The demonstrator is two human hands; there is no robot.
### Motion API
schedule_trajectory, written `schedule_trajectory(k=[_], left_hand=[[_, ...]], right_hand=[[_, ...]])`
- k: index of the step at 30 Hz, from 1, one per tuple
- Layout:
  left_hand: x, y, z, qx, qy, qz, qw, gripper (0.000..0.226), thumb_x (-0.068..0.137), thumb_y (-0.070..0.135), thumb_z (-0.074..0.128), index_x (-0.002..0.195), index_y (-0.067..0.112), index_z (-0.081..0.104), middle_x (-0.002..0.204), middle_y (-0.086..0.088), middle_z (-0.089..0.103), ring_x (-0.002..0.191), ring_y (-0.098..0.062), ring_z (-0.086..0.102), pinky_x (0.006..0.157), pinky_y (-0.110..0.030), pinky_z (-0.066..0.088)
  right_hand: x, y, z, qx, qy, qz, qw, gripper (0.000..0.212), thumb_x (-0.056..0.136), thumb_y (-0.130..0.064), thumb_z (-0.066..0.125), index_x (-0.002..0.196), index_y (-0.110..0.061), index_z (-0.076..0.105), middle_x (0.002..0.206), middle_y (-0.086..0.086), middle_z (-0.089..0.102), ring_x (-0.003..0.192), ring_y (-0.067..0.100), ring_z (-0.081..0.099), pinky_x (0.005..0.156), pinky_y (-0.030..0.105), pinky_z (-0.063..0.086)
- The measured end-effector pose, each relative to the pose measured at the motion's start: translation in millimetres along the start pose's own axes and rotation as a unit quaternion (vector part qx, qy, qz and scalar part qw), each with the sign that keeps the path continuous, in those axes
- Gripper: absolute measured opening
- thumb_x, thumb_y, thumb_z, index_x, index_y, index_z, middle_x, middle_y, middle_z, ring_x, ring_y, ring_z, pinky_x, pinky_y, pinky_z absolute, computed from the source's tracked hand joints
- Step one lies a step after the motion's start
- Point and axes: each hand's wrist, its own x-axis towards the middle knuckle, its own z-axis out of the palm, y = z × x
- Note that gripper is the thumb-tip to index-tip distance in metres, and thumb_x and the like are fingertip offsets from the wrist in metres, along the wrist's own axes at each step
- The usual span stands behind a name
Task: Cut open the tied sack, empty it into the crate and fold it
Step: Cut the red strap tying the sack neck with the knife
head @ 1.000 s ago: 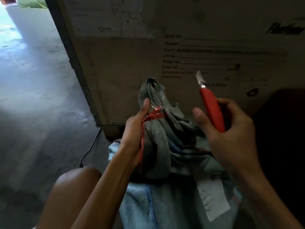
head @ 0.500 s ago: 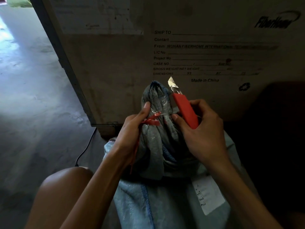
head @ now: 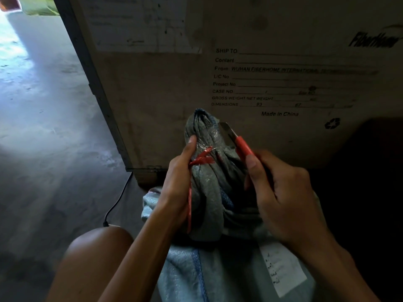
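Observation:
A grey woven sack (head: 209, 192) with a blue stripe stands between my knees, its neck bunched and bound with a red plastic tie (head: 201, 159). My left hand (head: 178, 182) grips the neck from the left, thumb pressed just above the tie, a loose red tail hanging under the palm. My right hand (head: 281, 192) holds a red utility knife (head: 238, 142); its bare blade lies against the right side of the neck, just above the tie. A white paper label (head: 283, 269) is stuck on the sack's lower right.
A large printed shipping crate (head: 239, 62) stands directly behind the sack. A black cable (head: 117, 199) runs over the concrete floor (head: 43, 127) at the left. My bare knee (head: 96, 253) is at the lower left. The right side is in deep shadow.
My right hand has brought the knife from up and to the right down to the sack's neck, blade now beside the tie. My left hand keeps its grip on the neck.

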Motion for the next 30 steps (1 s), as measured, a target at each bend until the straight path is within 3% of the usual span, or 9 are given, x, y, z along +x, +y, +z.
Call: schedule_trajectory(k=[7, 15, 19, 22, 24, 27, 30], left_hand=[[-3, -2, 2, 0.059, 0.020, 0.055, 0.997, 0.055, 0.101, 0.048, 0.046, 0.116, 0.001, 0.071, 0.107, -0.023, 0.076, 0.103, -0.037, 0.074, 0.095, -0.049, 0.058], [-2, -6, 4, 0.085, 0.007, 0.081, 0.993, 0.047, 0.102, 0.045, 0.046, 0.108, 0.007, 0.073, 0.100, -0.017, 0.079, 0.095, -0.029, 0.077, 0.086, -0.041, 0.062], [-1, -9, 5, 0.108, 0.020, 0.109, 0.988, 0.043, 0.102, 0.043, 0.046, 0.105, 0.010, 0.073, 0.096, -0.014, 0.079, 0.090, -0.025, 0.077, 0.079, -0.035, 0.063], [0, -6, 1, 0.107, 0.048, 0.118, 0.986, 0.043, 0.100, 0.047, 0.047, 0.104, 0.012, 0.071, 0.098, -0.016, 0.079, 0.091, -0.027, 0.077, 0.081, -0.040, 0.063], [3, 2, -6, 0.078, 0.072, 0.118, 0.987, 0.049, 0.096, 0.052, 0.049, 0.112, 0.010, 0.069, 0.105, -0.018, 0.077, 0.097, -0.031, 0.076, 0.088, -0.048, 0.061], [7, 15, -14, 0.043, 0.091, 0.117, 0.988, 0.054, 0.099, 0.052, 0.046, 0.121, 0.007, 0.066, 0.114, -0.020, 0.075, 0.103, -0.033, 0.074, 0.090, -0.049, 0.060], [7, 19, -16, 0.010, 0.073, 0.082, 0.994, 0.053, 0.100, 0.051, 0.045, 0.116, 0.005, 0.067, 0.113, -0.022, 0.075, 0.103, -0.034, 0.074, 0.086, -0.044, 0.062]], right_hand=[[0, 0, 8, -0.046, -0.003, -0.045, 0.998, 0.024, 0.105, -0.035, 0.039, 0.084, -0.041, 0.047, 0.054, -0.007, 0.055, 0.045, 0.010, 0.054, 0.043, 0.032, 0.044], [1, 2, 10, -0.057, 0.000, -0.033, 0.998, 0.026, 0.106, -0.036, 0.038, 0.087, -0.033, 0.056, 0.054, -0.006, 0.054, 0.045, 0.010, 0.055, 0.043, 0.035, 0.044], [0, -4, 11, -0.067, 0.004, -0.031, 0.997, 0.026, 0.105, -0.036, 0.037, 0.086, -0.036, 0.055, 0.054, -0.009, 0.051, 0.047, 0.009, 0.053, 0.043, 0.027, 0.042], [-7, -7, 12, -0.084, -0.050, 0.016, 0.995, 0.035, 0.103, -0.042, 0.032, 0.093, -0.030, 0.063, 0.054, -0.010, 0.051, 0.047, 0.007, 0.054, 0.043, 0.019, 0.039], [-14, -7, 11, -0.114, -0.112, 0.055, 0.986, 0.045, 0.098, -0.049, 0.026, 0.093, -0.028, 0.065, 0.058, -0.007, 0.057, 0.052, 0.007, 0.057, 0.049, 0.024, 0.044], [-20, -8, 0, -0.079, -0.124, 0.055, 0.988, 0.040, 0.097, -0.051, 0.031, 0.082, -0.032, 0.063, 0.057, -0.003, 0.059, 0.052, 0.011, 0.058, 0.046, 0.020, 0.040], [-17, -14, -18, 0.029, -0.054, 0.052, 0.997, 0.038, 0.100, -0.046, 0.045, 0.065, -0.035, 0.055, 0.056, 0.002, 0.057, 0.044, 0.013, 0.052, 0.040, 0.025, 0.036]])
